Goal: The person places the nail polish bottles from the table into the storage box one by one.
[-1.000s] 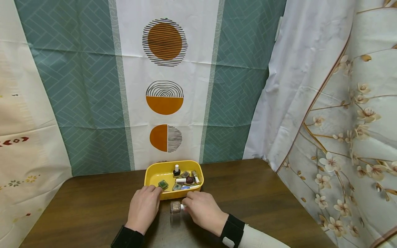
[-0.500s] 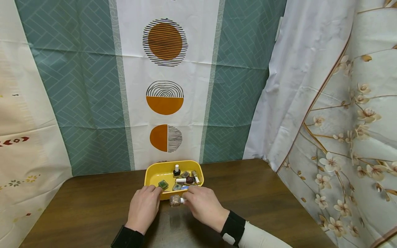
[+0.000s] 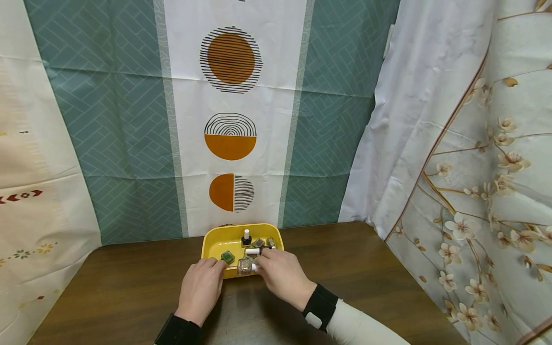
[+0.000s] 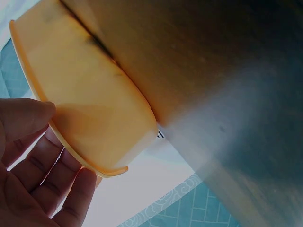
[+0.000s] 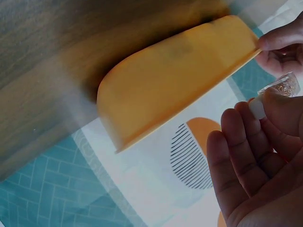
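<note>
A yellow plastic tray (image 3: 214,248) stands at the back of the brown table. My left hand (image 3: 201,291) grips its front left rim, the thumb (image 4: 28,116) on the outer wall and the fingers curled behind the rim. Between thumb and fingers, my right hand (image 3: 285,278) pinches a nail polish bottle (image 3: 244,267) by its white cap (image 5: 257,108). The bottle lies sideways in the air over the tray's front rim, its clear glass body full of copper glitter. Inside the tray are a square green piece (image 3: 227,257) and a dark nail polish bottle (image 3: 246,238) standing upright.
Several more small bottles lie in the tray's right half, one with a white cap (image 3: 252,251), partly hidden by my right hand. A patterned curtain (image 3: 233,191) hangs behind the table (image 3: 345,273), and a floral one (image 3: 474,230) along the right.
The right hand has lifted the glitter nail polish bottle off the table and carried it up and forward to the tray's front rim. The left hand has stayed on the rim.
</note>
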A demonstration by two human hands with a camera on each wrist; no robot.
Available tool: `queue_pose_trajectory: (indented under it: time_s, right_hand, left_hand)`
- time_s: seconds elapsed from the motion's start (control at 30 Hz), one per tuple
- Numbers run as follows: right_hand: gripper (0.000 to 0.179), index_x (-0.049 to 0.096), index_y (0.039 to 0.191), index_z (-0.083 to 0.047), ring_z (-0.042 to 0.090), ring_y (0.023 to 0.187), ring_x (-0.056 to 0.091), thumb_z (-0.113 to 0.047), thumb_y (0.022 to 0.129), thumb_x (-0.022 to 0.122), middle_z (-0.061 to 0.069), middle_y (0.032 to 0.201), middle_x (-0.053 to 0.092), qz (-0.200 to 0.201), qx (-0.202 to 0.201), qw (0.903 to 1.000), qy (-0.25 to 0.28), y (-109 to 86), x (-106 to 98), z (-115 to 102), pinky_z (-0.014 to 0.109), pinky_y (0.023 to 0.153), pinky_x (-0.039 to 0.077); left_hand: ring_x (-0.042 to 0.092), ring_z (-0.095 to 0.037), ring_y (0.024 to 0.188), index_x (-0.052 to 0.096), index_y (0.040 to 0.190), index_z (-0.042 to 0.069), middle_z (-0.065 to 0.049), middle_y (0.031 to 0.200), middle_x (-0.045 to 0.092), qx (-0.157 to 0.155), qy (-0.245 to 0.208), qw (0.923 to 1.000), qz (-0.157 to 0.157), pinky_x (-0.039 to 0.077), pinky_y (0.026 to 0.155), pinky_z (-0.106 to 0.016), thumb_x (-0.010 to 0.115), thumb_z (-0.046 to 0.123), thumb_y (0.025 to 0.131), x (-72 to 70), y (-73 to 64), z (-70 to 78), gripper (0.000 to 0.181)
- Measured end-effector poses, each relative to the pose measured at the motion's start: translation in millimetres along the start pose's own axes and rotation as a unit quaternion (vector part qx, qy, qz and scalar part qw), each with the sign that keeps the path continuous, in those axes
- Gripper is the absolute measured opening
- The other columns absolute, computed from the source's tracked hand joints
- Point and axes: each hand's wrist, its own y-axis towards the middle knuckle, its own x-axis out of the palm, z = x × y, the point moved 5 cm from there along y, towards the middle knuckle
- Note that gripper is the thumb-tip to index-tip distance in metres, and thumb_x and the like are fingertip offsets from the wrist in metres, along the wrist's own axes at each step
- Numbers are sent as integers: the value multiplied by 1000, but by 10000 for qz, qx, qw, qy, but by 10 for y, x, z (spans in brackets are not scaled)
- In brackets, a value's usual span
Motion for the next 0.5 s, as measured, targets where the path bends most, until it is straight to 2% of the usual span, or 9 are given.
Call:
queue_pose_trajectory:
  time_s: [0.13,0.5]
  right_hand:
    - [15,81,112,-18,9,86,66,-27,100,85,-6,98,71,-91,74,9999,3,46,23,50,28,78,61]
    - [19,82,114,-16,10,86,65,-26,99,87,-4,101,72,-422,311,9986,-59,168,155,202,28,81,61]
  left_hand:
    - [68,-27,88,82,103,10,-5,95,75,-54,-33,9999,-110,60,89,-51,92,10,91,4,2,-6,16]
    - [68,-27,90,81,104,10,-5,96,74,-83,-34,9998,-175,59,89,-51,91,10,92,7,6,-4,15]
